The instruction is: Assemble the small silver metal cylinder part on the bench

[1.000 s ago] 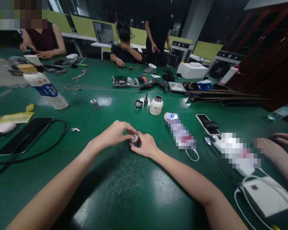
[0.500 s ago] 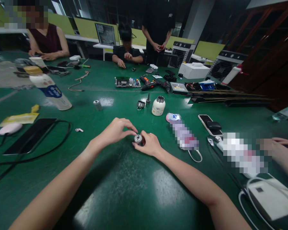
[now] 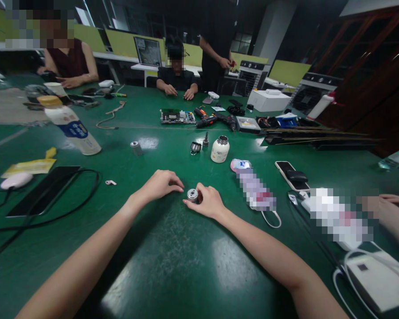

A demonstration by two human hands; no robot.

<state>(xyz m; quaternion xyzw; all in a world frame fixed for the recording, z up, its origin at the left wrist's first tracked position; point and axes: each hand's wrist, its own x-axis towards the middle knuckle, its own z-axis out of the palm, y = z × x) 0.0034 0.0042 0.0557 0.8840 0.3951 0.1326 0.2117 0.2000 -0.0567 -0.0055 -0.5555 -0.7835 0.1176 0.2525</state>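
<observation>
A small silver cylindrical motor (image 3: 192, 195) stands upright on the green table, its round top with a dark centre facing me. My right hand (image 3: 209, 201) is closed around its side, thumb in front and fingers behind. Just left of the motor, my left hand (image 3: 162, 182) hovers low over the table, apart from it. Its thumb and fingertips come together in a pinch; anything between them is too small to make out. A second silver cylinder (image 3: 136, 148) stands farther back on the left.
Beyond my hands are a cream flask (image 3: 220, 149), its metal lid (image 3: 195, 147) and a dark bit (image 3: 205, 139). A circuit board (image 3: 177, 116) and power drills (image 3: 228, 119) lie farther off. Left are a bottle (image 3: 73, 128), a tablet (image 3: 43, 190) and an earbud (image 3: 111, 182). Other people are around the table.
My left hand has drawn back left and slightly down from the motor's top, its fingertips closer together. My right hand keeps its grip. Across the table, a seated person's hands have shifted.
</observation>
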